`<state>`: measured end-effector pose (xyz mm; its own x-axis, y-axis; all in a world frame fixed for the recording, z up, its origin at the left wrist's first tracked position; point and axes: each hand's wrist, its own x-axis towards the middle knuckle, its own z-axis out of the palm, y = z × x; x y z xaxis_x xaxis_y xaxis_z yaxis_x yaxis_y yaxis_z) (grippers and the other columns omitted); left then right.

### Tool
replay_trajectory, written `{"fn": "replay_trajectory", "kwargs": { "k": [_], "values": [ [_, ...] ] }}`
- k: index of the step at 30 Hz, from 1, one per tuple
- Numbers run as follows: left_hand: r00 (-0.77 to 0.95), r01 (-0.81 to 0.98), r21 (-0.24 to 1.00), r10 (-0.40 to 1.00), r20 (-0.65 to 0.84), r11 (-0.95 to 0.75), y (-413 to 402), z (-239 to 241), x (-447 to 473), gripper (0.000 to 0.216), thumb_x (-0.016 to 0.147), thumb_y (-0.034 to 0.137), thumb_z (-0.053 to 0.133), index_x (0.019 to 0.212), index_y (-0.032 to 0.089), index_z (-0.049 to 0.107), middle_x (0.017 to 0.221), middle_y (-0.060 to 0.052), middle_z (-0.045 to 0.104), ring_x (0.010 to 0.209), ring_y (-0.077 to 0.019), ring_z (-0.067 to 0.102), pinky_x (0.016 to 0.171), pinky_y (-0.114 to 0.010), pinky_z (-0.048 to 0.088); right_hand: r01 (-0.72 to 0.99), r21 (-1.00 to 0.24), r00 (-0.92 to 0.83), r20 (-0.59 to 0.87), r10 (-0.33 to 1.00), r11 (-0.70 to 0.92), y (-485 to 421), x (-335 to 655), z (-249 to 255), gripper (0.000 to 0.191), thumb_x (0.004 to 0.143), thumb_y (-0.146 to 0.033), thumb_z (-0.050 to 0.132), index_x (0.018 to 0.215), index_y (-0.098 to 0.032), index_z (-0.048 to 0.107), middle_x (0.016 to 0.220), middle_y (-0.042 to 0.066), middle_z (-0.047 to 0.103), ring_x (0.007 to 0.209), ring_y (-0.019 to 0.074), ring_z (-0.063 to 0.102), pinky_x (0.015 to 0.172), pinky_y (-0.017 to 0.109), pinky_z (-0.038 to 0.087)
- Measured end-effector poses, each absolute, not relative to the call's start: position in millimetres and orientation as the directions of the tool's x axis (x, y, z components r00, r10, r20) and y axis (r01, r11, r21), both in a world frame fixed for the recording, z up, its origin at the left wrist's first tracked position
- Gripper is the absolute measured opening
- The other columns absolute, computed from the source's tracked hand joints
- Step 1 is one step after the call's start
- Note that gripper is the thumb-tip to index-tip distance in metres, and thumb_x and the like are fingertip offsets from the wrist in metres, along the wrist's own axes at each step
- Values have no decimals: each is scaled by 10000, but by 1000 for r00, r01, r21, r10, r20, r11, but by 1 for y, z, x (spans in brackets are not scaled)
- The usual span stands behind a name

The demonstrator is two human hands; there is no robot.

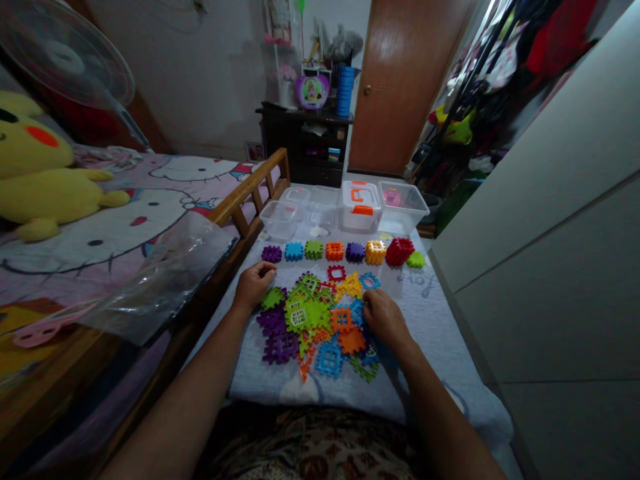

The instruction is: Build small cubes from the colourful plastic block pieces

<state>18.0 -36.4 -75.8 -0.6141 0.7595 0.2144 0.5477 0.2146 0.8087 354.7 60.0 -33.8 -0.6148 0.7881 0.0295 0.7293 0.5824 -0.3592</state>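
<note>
In the head view, we looked down on a heap of interlocking plastic pieces (317, 313) spread across the center of the frame, on a pale blue cover (425, 347). The left hand (254, 287) came in from the lower left and hung at the heap's upper left edge, its fingers curled loosely inward, near a purple stack (271, 254); we could not tell whether it gripped anything. The right hand (386, 319), reaching in from the lower right, lay against the heap's right side, fingers bent down beside some blue pieces (357, 311); its fingertips were hidden from us, so we could not tell if they were closed on one.

Between the hands we saw green, purple, orange, blue and yellow pieces overlapping, with a red square frame (337, 273) at the top edge of the heap. Just above it, a row ran from left to right: the purple stack, a light blue stack (294, 251), a green stack (314, 249), an orange stack (335, 251), a dark violet stack (355, 252), a yellow stack (375, 252) and a tilted red stack (399, 252), with lime pieces (416, 260) beside it.

Beyond the row, we noted a lidded box (360, 212) with orange clasps and, just to its right, an open clear box (406, 217). A yellow plush toy (45, 197) sat at the left edge of the frame, below a fan (65, 57) in the upper left.
</note>
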Motion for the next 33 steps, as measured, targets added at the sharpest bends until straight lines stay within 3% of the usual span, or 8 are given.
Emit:
{"fn": "replay_trajectory", "kwargs": {
  "k": [6,10,14,18,21,25,29,33],
  "values": [
    [-618,547,809,756,217,215,-36,-76,18,292,730,423,569,830,184,702,794,-33,715,760,-202,660,755,-295,497,659,-482,-585,153,796,577,70,368,-37,217,784,-98,494,921,-182,641,901,63,653,838,190,590,771,289,428],
    [-613,554,807,757,226,207,-37,-77,18,294,737,420,568,840,180,705,804,-37,719,763,-200,662,758,-293,498,613,-583,-496,242,834,533,87,385,-36,283,751,-148,513,980,-175,677,817,41,625,728,179,578,718,301,456],
    [-616,548,811,755,225,206,-37,-78,17,298,738,425,573,842,180,707,796,-36,718,755,-196,662,742,-287,498,605,-631,-368,319,873,485,100,399,-33,310,744,-198,524,1007,-154,683,855,67,634,739,194,592,730,333,479],
    [-621,548,808,753,218,218,-36,-77,18,303,731,434,573,832,182,708,778,-32,715,729,-192,653,717,-284,496,600,-632,-256,428,867,490,103,402,-33,267,770,-213,522,991,-176,667,879,68,624,763,204,585,751,350,491],
    [-625,545,808,751,213,224,-36,-76,18,305,724,437,569,828,185,706,782,-32,718,741,-198,655,718,-286,496,633,-546,-283,497,820,549,99,399,-38,247,799,-176,489,978,-187,658,907,82,604,852,230,573,824,375,482],
    [-628,552,798,751,205,244,-37,-73,19,308,722,444,565,829,192,707,778,-30,715,742,-204,653,735,-297,492,681,-434,-440,401,803,590,91,394,-48,231,806,-133,492,948,-193,663,931,95,612,932,249,556,885,382,451],
    [-625,559,789,755,198,255,-37,-72,19,312,723,450,558,831,197,705,764,-28,707,728,-206,645,724,-300,482,669,-436,-552,250,795,602,88,392,-50,197,839,-146,506,930,-187,676,920,81,631,908,228,571,854,345,448],
    [-626,552,797,753,201,246,-37,-73,19,316,719,452,565,829,190,702,772,-32,704,734,-204,647,723,-294,475,685,-383,-587,214,781,620,87,384,-45,264,845,-211,564,1072,-171,694,1053,109,641,1017,251,554,921,364,421]
  ]
}}
